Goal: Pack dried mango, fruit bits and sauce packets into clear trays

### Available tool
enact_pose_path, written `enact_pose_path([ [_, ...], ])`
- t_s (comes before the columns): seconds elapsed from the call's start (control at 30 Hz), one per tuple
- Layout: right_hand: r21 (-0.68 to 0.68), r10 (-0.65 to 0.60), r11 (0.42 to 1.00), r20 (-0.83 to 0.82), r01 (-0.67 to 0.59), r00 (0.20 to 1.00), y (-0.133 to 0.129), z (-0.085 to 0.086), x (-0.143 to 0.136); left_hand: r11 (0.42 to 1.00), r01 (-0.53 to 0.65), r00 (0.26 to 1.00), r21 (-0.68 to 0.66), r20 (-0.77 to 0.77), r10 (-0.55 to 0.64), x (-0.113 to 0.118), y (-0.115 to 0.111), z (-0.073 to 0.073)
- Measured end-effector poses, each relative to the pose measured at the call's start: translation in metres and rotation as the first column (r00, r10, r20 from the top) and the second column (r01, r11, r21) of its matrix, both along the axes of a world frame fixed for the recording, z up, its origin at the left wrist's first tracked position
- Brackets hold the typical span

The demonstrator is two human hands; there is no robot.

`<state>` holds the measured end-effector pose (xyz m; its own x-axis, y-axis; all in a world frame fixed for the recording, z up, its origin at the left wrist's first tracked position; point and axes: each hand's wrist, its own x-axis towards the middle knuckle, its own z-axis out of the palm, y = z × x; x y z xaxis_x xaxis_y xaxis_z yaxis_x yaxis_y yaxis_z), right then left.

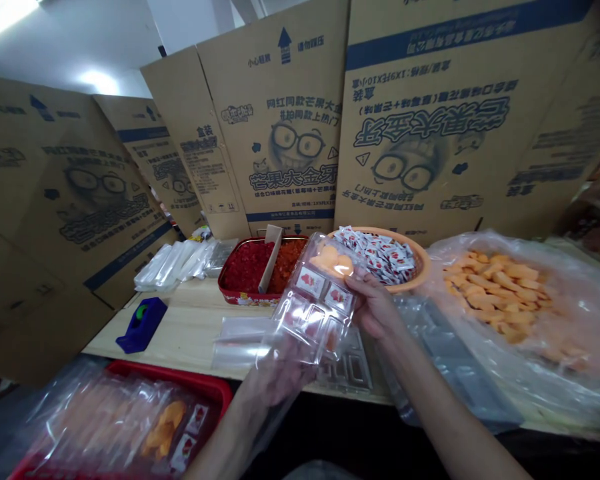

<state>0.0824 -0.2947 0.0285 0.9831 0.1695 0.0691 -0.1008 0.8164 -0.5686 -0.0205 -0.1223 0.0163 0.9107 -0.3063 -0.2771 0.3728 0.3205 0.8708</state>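
Note:
A clear plastic blister tray point(304, 300) is held up, tilted, above the table's front edge. Orange candy pieces point(333, 260) lie in its top compartment, two white printed sachets point(310, 283) below them, and red and orange fillings in the lowest pockets. My right hand point(373, 307) grips the tray's right side, thumb on the front. Clear film of a plastic bag point(275, 407) hangs round the tray's lower end. Beneath it my left hand point(285, 373) is closed on the bag, its fingers partly hidden and blurred through the film.
Behind stand tall cardboard boxes point(280, 160). On the table are a red tin point(250, 298) of red and orange bits, an orange basket point(423, 263) of sachets, bagged orange candy point(500, 287), empty trays point(445, 360), clear bags point(175, 263) and a blue tape dispenser point(143, 327). A red crate point(220, 387) holds packed trays.

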Motion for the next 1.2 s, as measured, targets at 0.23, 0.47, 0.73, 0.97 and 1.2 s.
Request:
enact_pose_path([
  [0.23, 0.102, -0.142, 0.984, -0.045, 0.146, 0.989, 0.013, 0.000, -0.002, 0.848, 0.198, 0.939, -0.492, -0.154, -0.308, 0.001, -0.007, -0.004],
  [0.47, 0.139, -0.340, 0.927, -0.087, 0.349, 0.936, -0.015, 0.005, 0.010, 0.967, -0.215, 0.976, 0.134, 0.055, 0.210, 0.007, 0.007, -0.016],
  [0.73, 0.143, -0.485, 0.845, -0.205, 0.516, 0.850, -0.050, 0.010, 0.011, 0.081, -0.746, 0.661, 0.661, 0.750, -0.027, 0.010, 0.043, -0.009],
  [0.97, 0.191, -0.417, 0.861, -0.269, 0.472, 0.868, -0.026, 0.023, -0.007, -0.293, -0.609, 0.786, 0.737, 0.610, -0.098, 0.008, 0.024, -0.009],
  [1.2, 0.226, -0.339, 0.901, -0.165, 0.370, 0.926, 0.007, 0.007, -0.017, -0.142, -0.618, 0.780, 0.774, 0.626, 0.019, 0.006, 0.010, -0.008],
])
